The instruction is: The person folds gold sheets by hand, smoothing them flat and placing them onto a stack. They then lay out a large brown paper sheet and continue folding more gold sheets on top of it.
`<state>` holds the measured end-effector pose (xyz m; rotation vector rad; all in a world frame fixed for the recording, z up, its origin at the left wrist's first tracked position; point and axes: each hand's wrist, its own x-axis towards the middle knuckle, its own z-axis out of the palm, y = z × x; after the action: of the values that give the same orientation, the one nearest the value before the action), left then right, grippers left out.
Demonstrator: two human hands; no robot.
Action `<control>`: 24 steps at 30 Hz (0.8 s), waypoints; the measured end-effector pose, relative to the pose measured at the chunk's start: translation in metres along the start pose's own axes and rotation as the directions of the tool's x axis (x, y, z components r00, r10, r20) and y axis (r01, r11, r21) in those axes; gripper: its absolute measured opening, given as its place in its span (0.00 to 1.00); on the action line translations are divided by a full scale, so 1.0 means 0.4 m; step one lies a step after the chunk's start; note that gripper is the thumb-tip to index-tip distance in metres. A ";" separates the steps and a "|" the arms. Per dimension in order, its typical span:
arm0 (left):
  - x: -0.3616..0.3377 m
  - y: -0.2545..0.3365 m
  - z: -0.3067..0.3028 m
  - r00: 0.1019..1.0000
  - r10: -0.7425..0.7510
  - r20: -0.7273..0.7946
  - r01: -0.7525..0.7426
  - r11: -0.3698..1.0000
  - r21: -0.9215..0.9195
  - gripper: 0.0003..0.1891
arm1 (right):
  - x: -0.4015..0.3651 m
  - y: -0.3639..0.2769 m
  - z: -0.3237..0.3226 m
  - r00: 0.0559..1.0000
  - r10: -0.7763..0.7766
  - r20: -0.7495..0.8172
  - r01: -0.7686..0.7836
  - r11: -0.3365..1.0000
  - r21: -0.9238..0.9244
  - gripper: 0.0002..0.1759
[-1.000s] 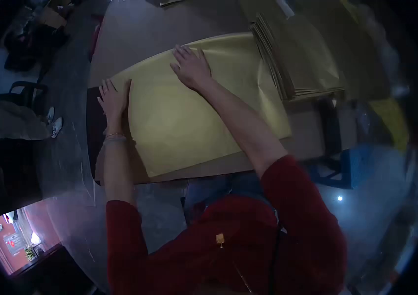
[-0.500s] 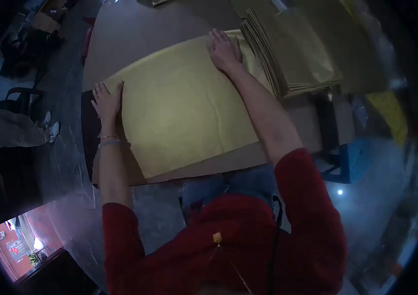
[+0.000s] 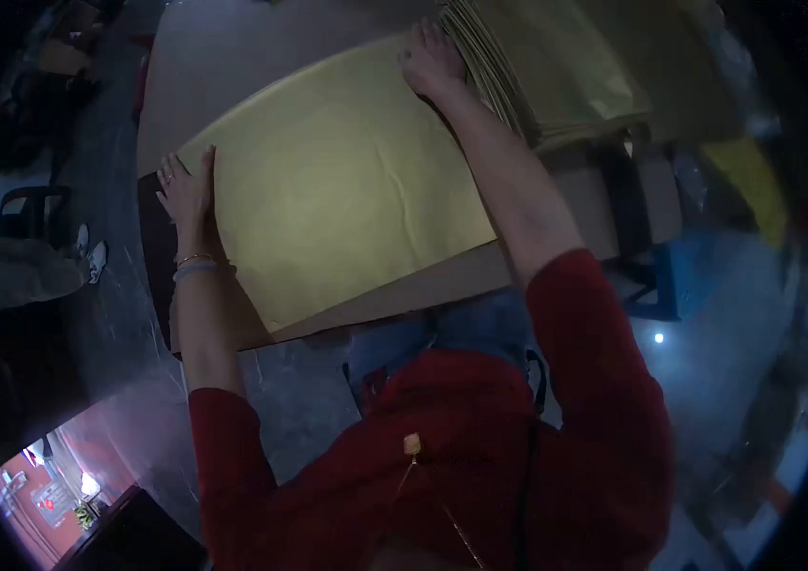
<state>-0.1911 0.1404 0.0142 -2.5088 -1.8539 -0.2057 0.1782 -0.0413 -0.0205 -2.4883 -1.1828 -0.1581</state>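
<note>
A large gold-yellow sheet [image 3: 318, 190], perhaps paper, lies across the table with a faint crease on its right half. At its left edge rests my left hand [image 3: 188, 193], fingers spread and thumb apart. My right hand [image 3: 434, 67] lies flat at the sheet's far right corner, its fingers stretched away from me. Just right of that hand is a thick stack of folded gold-brown sheets [image 3: 556, 71], its layered edges facing the hand. Neither hand grips anything.
The brown tabletop [image 3: 223, 48] shows beyond the sheet and along its near edge [image 3: 394, 300]. On the left, a person's shoes [image 3: 95, 262] stand on the floor near a chair [image 3: 33, 200]. A blue crate-like object [image 3: 699, 276] is low on the right.
The whole view has shifted a little, so table and sheet sit further left and higher. My right hand has slid slightly toward the far edge; both hands stay on the sheet.
</note>
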 end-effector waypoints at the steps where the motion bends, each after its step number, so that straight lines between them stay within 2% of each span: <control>1: 0.001 -0.004 0.006 0.999 0.026 0.024 -0.026 1.000 0.004 0.53 | -0.004 -0.003 0.001 1.000 0.004 0.009 -0.004 1.000 -0.012 0.35; 2: 0.005 -0.009 0.012 1.000 0.023 0.002 -0.023 1.000 -0.007 0.53 | -0.025 -0.009 0.010 0.999 0.035 0.019 -0.034 0.999 -0.022 0.35; 5: 0.021 -0.007 0.015 0.999 0.034 -0.005 -0.034 0.999 -0.023 0.53 | -0.072 -0.073 0.023 0.993 0.019 -0.121 -0.020 1.000 -0.010 0.34; 7: 0.031 -0.016 0.023 1.000 -0.021 -0.007 0.021 1.000 0.000 0.53 | -0.095 -0.163 0.033 0.975 -0.011 -0.222 0.012 1.000 0.001 0.34; 8: 0.029 -0.020 0.029 0.999 -0.019 -0.035 0.017 0.999 -0.047 0.54 | -0.135 -0.242 0.048 0.965 -0.068 -0.254 0.109 0.982 0.152 0.32; 10: 0.044 -0.036 0.039 1.000 -0.003 -0.027 0.002 0.999 -0.039 0.54 | -0.263 -0.383 0.071 0.960 -0.102 -0.261 0.154 0.970 0.190 0.31; 11: 0.044 -0.039 0.040 1.000 0.008 -0.027 -0.009 0.999 -0.035 0.55 | -0.314 -0.445 0.128 0.909 -0.292 -0.296 0.189 0.924 -0.333 0.32; 13: 0.043 -0.038 0.038 1.000 0.013 -0.021 -0.014 1.000 -0.018 0.55 | -0.403 -0.504 0.106 0.855 -0.470 -0.219 0.156 0.637 -0.755 0.32; 14: 0.044 -0.038 0.035 0.999 0.019 -0.026 -0.019 1.000 -0.017 0.56 | -0.432 -0.503 0.025 0.919 -0.392 -0.053 0.352 0.872 -0.339 0.31; 15: 0.046 -0.038 0.033 1.000 0.014 -0.021 -0.014 1.000 -0.009 0.56 | -0.454 -0.488 -0.026 0.909 -0.390 0.144 0.365 0.915 0.172 0.31; 16: 0.045 -0.036 0.030 1.000 0.015 -0.019 -0.015 1.000 -0.003 0.56 | -0.459 -0.454 -0.004 0.903 -0.425 0.068 0.409 0.895 0.176 0.29; 18: 0.045 -0.032 0.032 1.000 0.008 -0.015 -0.008 1.000 0.000 0.56 | -0.465 -0.390 -0.042 0.925 -0.375 0.066 0.357 0.914 0.193 0.28; 19: 0.043 -0.035 0.035 0.999 0.021 -0.026 -0.021 1.000 -0.019 0.56 | -0.475 -0.344 -0.045 0.925 -0.374 0.066 0.368 0.926 0.081 0.28; 23: 0.039 -0.033 0.031 0.998 0.048 -0.028 -0.050 0.998 -0.043 0.57 | -0.506 -0.171 -0.115 0.972 -0.236 -0.012 0.236 0.968 0.086 0.28; 24: 0.037 -0.028 0.028 0.999 0.041 -0.023 -0.042 0.999 -0.016 0.57 | -0.517 -0.127 -0.136 0.976 -0.214 0.023 0.212 0.974 0.084 0.28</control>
<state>-0.1965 0.1588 0.0041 -2.5422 -1.7979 -0.2487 0.0103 -0.1825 -0.0094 -2.2987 -1.4399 -0.1252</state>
